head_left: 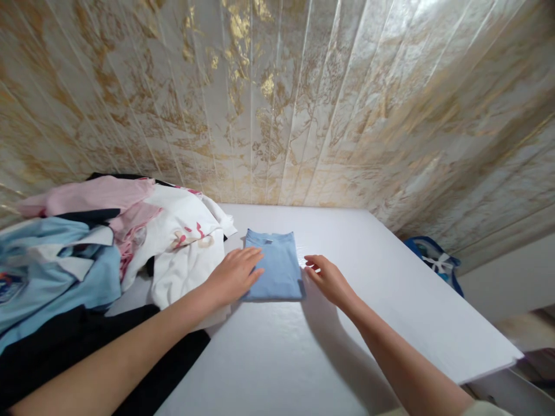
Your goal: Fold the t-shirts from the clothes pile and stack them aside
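A blue T-shirt (278, 267) lies folded into a neat rectangle on the white table, its neckline at the far edge. My left hand (236, 274) is at the shirt's left side, palm down, fingers stretched out over the cloth. Just off the right edge of the shirt hovers my right hand (327, 277), its fingers apart and slightly bent, holding nothing. Left of my left hand spreads a pile of loose clothes, with a white garment with red marks (191, 231) closest to it.
The pile also holds a pink garment (99, 196), a light blue collared shirt (56, 260) and black cloth (87, 341). A gold-patterned wall (277, 115) rises behind the white table (390, 323). Beyond the table's right edge stands a blue bag (433, 260).
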Motion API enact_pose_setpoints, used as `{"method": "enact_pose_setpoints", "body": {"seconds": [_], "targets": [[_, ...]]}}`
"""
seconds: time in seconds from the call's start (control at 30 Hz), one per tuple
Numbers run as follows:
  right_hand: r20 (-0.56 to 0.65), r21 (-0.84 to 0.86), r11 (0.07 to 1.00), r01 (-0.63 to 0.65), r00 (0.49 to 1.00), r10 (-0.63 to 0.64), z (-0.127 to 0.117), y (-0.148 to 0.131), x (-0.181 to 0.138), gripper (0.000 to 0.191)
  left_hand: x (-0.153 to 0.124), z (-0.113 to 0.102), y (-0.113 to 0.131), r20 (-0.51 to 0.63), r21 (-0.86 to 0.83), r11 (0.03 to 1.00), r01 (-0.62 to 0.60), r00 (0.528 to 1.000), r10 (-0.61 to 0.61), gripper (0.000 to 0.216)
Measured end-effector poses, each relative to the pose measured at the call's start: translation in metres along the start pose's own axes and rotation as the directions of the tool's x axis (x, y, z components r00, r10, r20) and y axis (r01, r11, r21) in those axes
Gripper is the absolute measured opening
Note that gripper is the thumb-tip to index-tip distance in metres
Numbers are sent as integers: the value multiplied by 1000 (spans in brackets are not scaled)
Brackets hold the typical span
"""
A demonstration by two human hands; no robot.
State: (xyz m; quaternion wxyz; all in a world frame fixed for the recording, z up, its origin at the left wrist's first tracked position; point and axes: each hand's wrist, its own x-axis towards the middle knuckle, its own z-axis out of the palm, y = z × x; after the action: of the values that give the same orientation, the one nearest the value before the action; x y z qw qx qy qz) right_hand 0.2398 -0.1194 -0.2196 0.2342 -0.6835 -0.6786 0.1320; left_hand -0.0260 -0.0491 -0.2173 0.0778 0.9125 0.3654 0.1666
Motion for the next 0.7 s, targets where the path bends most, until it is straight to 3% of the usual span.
{"method": "enact_pose_setpoints", "body": {"seconds": [0.1,0.17,0.27,0.33,0.47,0.7], "targets": [[-61,-131,980,-148,988,141,12,-1,30,25,27,12,-6,-86,-19,999,41,995,-43,38],[-111,-210,955,-211,975,191,21,-6,43,25,34,19,-14,-212,-89,995,55,974,-73,36],[-129,-235,938,-256,964,231,29,-13,56,24,34,21,-30,-419,-233,970,68,893,-163,35],[-95,-214,936,-281,959,267,31,-16,62,22,31,20,-41,-485,-309,948,74,845,-224,34],[-12,-172,936,-306,951,309,31,-20,68,15,31,20,-52,-447,-430,897,104,838,-312,34],[-121,-191,959,-209,975,188,36,-29,57,11,35,25,-51,-389,-533,834,141,835,-390,39]]}}
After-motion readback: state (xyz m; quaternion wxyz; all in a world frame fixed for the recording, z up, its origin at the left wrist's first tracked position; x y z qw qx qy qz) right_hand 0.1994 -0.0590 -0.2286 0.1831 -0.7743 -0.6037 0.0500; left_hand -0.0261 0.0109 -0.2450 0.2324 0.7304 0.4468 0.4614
